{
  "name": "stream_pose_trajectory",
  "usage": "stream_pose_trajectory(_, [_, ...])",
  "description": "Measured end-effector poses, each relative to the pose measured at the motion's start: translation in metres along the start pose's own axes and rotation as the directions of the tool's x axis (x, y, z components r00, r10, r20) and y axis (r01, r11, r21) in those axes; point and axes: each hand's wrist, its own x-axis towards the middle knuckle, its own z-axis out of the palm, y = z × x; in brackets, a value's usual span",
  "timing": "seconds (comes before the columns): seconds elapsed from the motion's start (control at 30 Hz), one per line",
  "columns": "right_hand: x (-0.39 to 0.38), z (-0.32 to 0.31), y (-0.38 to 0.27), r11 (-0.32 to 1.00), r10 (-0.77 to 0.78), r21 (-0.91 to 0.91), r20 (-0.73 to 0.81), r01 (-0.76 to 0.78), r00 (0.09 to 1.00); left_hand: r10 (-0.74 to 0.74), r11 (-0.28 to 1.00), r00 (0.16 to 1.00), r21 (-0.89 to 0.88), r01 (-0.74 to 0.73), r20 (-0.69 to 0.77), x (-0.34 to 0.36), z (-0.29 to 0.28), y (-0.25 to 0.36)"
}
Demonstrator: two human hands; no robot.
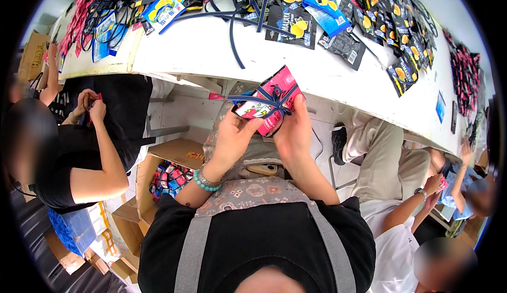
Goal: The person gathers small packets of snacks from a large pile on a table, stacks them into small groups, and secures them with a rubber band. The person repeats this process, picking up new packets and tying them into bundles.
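Between my two hands, above my lap, is a bundle of pink candy pouches [285,85] tied with a dark blue ribbon [272,101] that forms a bow. My left hand [236,135] grips the bundle's lower left side, thumb on its front. On the right side, my right hand [297,128] is closed round the edge, its fingers partly behind the pouches. Some blue packaging shows at the bundle's left edge. A bead bracelet and a metal bracelet are on my left wrist.
The white table [200,47] ahead carries heaped black pouches [293,26], blue pouches [165,12] and loose ribbons [232,42]. An open cardboard box [182,153] with wrapped bundles stands on the floor at left. People work on both sides; a co-worker's legs [377,145] are close at right.
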Motion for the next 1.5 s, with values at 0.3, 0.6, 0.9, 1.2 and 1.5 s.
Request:
stream_pose_trajectory(0.3, [0.000,-0.031,-0.026,0.723,-0.098,-0.614,0.364,0.317,0.926,0.144,0.898,0.976,0.392,-0.199,0.165,-0.002,-0.003,0.028])
stream_pose_trajectory(0.6, [-0.018,-0.043,0.018,0.812,-0.167,-0.504,0.283,0.295,0.944,0.355,0.681,0.928,0.648,-0.341,0.114,0.008,-0.013,0.010])
stream_pose_trajectory(0.9, [-0.014,-0.028,0.013,0.826,-0.224,-0.490,0.169,0.279,0.960,0.107,0.883,0.989,0.448,-0.142,0.102,0.022,-0.016,0.016])
stream_pose_trajectory(1.2, [-0.009,-0.026,0.012,0.709,-0.311,-0.586,0.240,0.392,0.920,0.303,0.774,0.953,0.580,-0.254,0.013,0.024,-0.005,-0.003])
stream_pose_trajectory(1.5, [-0.015,-0.012,0.004,0.411,-0.274,-0.853,0.222,0.322,0.936,0.097,0.874,0.995,0.478,-0.087,0.003,0.027,-0.016,-0.003])
